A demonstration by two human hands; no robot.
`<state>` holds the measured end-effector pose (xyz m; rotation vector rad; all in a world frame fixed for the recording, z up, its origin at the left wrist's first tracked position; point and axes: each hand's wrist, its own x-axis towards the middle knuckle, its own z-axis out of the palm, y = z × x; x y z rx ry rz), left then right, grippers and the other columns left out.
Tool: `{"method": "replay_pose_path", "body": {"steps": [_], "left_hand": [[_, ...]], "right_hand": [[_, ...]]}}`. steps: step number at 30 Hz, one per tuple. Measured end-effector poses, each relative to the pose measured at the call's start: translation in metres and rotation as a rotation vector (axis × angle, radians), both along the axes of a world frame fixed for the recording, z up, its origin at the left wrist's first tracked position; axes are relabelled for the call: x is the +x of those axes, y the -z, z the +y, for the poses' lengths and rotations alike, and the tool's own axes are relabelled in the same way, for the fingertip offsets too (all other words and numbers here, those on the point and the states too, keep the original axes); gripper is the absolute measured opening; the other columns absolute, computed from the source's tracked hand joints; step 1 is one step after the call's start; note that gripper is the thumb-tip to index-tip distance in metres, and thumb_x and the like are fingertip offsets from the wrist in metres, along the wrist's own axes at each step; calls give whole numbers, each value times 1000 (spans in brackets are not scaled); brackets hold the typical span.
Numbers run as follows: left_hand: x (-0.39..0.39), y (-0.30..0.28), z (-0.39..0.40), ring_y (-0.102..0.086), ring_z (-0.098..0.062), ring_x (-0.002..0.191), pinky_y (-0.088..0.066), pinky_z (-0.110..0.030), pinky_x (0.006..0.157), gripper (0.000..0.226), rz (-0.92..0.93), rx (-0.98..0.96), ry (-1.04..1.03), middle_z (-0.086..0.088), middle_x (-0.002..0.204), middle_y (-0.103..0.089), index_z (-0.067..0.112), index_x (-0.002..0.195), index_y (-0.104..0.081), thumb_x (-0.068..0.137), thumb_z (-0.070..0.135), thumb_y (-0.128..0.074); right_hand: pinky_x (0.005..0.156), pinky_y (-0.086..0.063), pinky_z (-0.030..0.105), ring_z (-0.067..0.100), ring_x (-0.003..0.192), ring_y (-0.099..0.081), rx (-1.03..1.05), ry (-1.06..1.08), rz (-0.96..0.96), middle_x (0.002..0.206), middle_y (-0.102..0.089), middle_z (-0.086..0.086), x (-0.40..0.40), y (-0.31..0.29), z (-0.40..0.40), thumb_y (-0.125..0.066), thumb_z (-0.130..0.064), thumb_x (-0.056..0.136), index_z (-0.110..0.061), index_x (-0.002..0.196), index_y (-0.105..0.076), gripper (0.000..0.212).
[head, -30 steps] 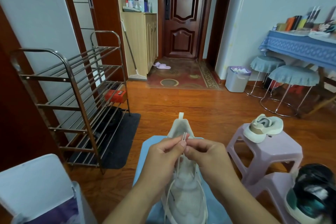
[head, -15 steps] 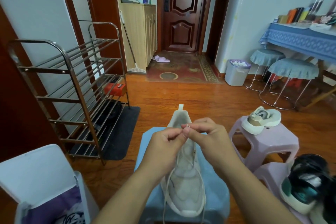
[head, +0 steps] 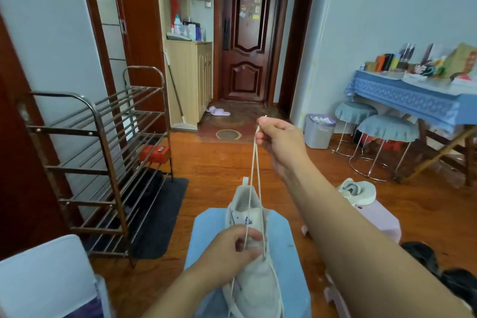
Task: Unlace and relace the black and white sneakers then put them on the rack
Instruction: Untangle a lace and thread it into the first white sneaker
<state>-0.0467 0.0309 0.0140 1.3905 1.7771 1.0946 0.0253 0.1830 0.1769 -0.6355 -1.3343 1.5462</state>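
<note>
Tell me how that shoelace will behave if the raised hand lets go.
The shoelace is probably floppy: it runs straight only where the right hand pulls it taut. Released, it would likely drop slack onto the sneaker. It looks thin and light.

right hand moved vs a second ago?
Yes. The right hand has risen off the pale white lace-up sneaker, pulling both lace ends up and away, while the left hand holds the sneaker on the blue stool.

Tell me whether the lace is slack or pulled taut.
Taut: the right hand pinches both ends of the lace, strands running straight up from the sneaker.
</note>
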Motion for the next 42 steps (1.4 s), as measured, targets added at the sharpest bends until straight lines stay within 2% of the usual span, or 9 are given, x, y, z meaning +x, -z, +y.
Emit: {"method": "replay_pose_path", "body": {"steps": [5, 10, 13, 16, 19, 22, 27, 37, 42], "left_hand": [[7, -15, 3, -63, 4, 109, -45, -12, 94, 32, -271, -6, 56, 15, 118, -70, 34, 137, -56, 106, 30, -53], [20, -17, 3, -62, 2, 108, -43, -9, 89, 29, -337, -38, 40, 12, 112, -75, 21, 117, -68, 110, 30, -42], [17, -12, 4, -68, -19, 107, -47, -29, 105, 34, -406, -3, -30, -1, 102, -77, 15, 104, -71, 111, 26, -39], [14, -7, 7, -68, -21, 107, -45, -44, 109, 38, -389, 13, -51, 1, 105, -77, 19, 90, -72, 110, 25, -40], [16, -6, 10, -67, -13, 111, -49, -37, 103, 33, -480, 8, -64, 10, 113, -76, 14, 91, -65, 110, 26, -41], [22, -10, 8, -69, -14, 105, -52, -26, 90, 32, -534, 53, -101, 4, 113, -76, 8, 98, -66, 110, 24, -42], [28, -21, 5, -66, -36, 63, -59, -41, 67, 39, -778, 98, -13, -36, 79, -62, -12, 113, -47, 111, 25, -37], [35, -21, 1, -60, -33, 63, -59, -42, 67, 47, -697, 119, 12, -24, 68, -59, -8, 106, -50, 109, 38, -42], [25, -10, 1, -61, -40, 72, -58, -51, 73, 35, -783, 59, -64, -17, 103, -69, -3, 115, -56, 108, 29, -45]], "right_hand": [[64, -56, 23, 10, 62, -63, -103, -137, -75, 70, -65, 6, -17, 10, 2, -68, -11, 95, -4, 89, -73, 10], [64, -56, 22, 10, 64, -64, -137, -106, -93, 75, -67, 7, -20, 13, 15, -69, -10, 94, -2, 98, -72, 9], [67, -59, 23, 11, 69, -68, -223, -43, -115, 84, -69, 11, -15, 22, 30, -69, -8, 94, 3, 109, -69, 19], [78, -63, 31, 16, 73, -73, -234, -94, -429, 101, -70, 17, -3, 46, 31, -67, -16, 96, 5, 119, -63, 31], [56, -57, 27, 13, 57, -68, 92, 76, -765, 90, -70, 7, 24, 75, 10, -63, -26, 99, -6, 123, -62, 31], [44, -41, 26, 13, 41, -51, 144, -6, -792, 53, -55, -1, 66, 110, -28, -64, -21, 98, -16, 81, -71, 19], [45, -37, 23, 11, 46, -47, -57, -327, -685, 52, -51, 0, 76, 139, -64, -65, -8, 95, -14, 96, -77, 13], [46, -34, 20, 9, 48, -43, -69, -366, -589, 55, -50, 1, 72, 148, -69, -66, -13, 93, -8, 103, -77, 15], [47, -38, 21, 11, 46, -46, -16, -370, -673, 51, -52, 4, 70, 154, -71, -68, -18, 95, 10, 93, -68, 29]]}}
